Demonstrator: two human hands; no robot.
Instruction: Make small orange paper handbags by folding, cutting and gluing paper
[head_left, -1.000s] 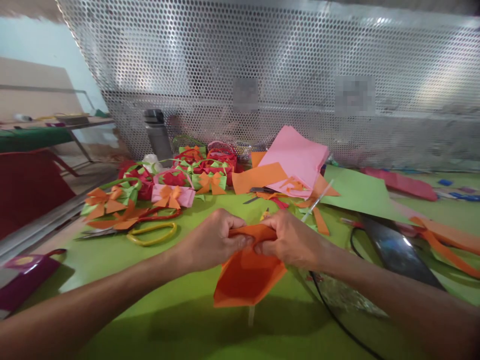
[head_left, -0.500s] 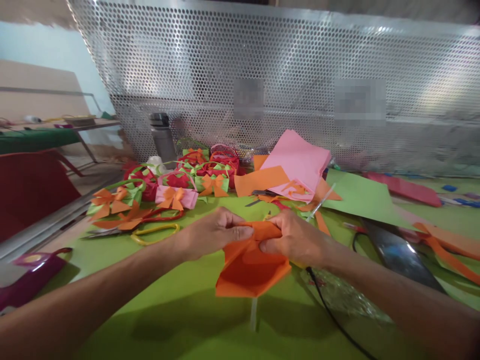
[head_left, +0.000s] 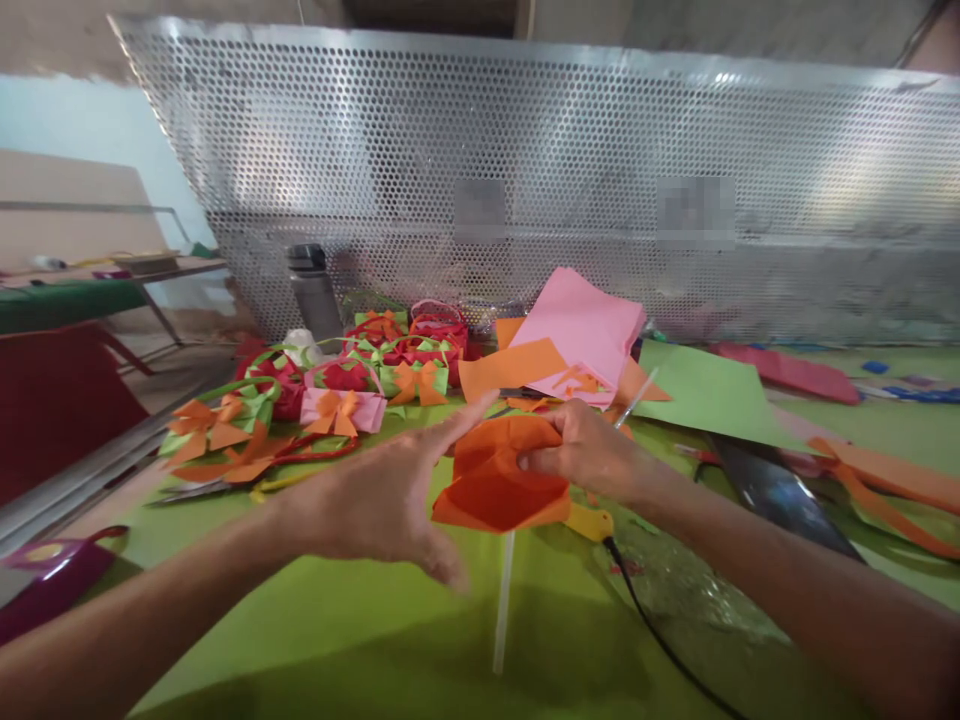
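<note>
Letting go of the orange paper [head_left: 501, 475] with the left hand [head_left: 379, 497], after pinching its far edge with both hands half a second ago, and now trusting the piece to one grip alone. Seemingly pausing the two-handed pinch, and so freeing the left side of the paper while steadying only the right. Also uncovering more of the white stick [head_left: 503, 605] on the near side, and more of the yellow handle [head_left: 590, 522] just right of the paper, with its black cord [head_left: 651, 610] trailing toward the near right.

Spreading the left hand wide, pointing the thumb toward the near right and stretching the fingers along the paper's far left edge; holding nothing visible between them. Being unable to tell, with the blur, of any touch between those fingertips and the paper. Pinching the paper's right side between the thumb and curled fingers of the right hand [head_left: 589, 450]. Holding it between the two hands, apparently raised over the green table [head_left: 337, 640], and opening its pocket-like mouth toward the near side. Leaving pink sheets [head_left: 577, 325] beyond on the far side, and scissors [head_left: 191, 491] well apart on the left.
</note>
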